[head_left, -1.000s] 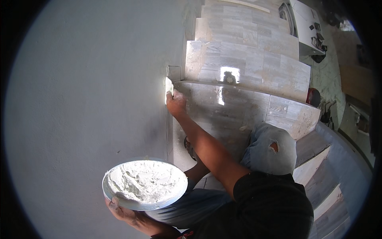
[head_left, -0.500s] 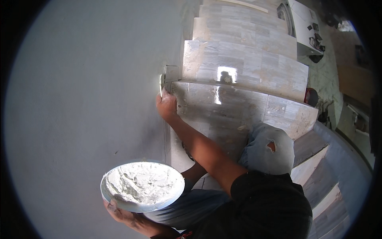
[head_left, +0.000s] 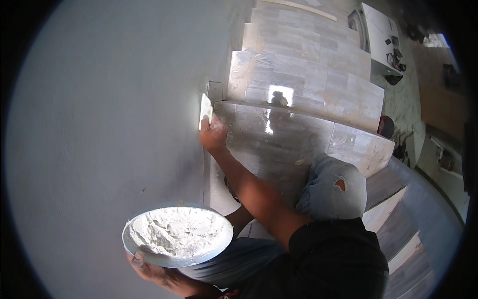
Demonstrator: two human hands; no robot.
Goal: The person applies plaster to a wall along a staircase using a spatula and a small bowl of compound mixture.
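Observation:
White paste with a ridged surface (head_left: 186, 229) fills a pale blue bowl (head_left: 196, 260). My left hand (head_left: 144, 267) grips the bowl's near left rim, thumb over the edge. Further forward, my right hand (head_left: 214, 134) is closed on a putty knife (head_left: 205, 108), whose flat pale blade is smeared with the paste. The blade lies against or very near the grey wall (head_left: 109, 124), beside the tile skirting (head_left: 214, 90) where a stair meets the wall. How the fingers wrap the knife's handle is hidden.
Tiled wood-look stairs (head_left: 303, 89) run down ahead along the wall. My knee (head_left: 336, 189), in torn jeans, is bent on the right. More steps (head_left: 393, 226) lie at lower right. Below stands a white appliance (head_left: 381, 37) with small things on top.
My right hand has shifted slightly toward me and right, and the knife has turned so more of its blade face shows. The bowl has dipped slightly toward the lower left.

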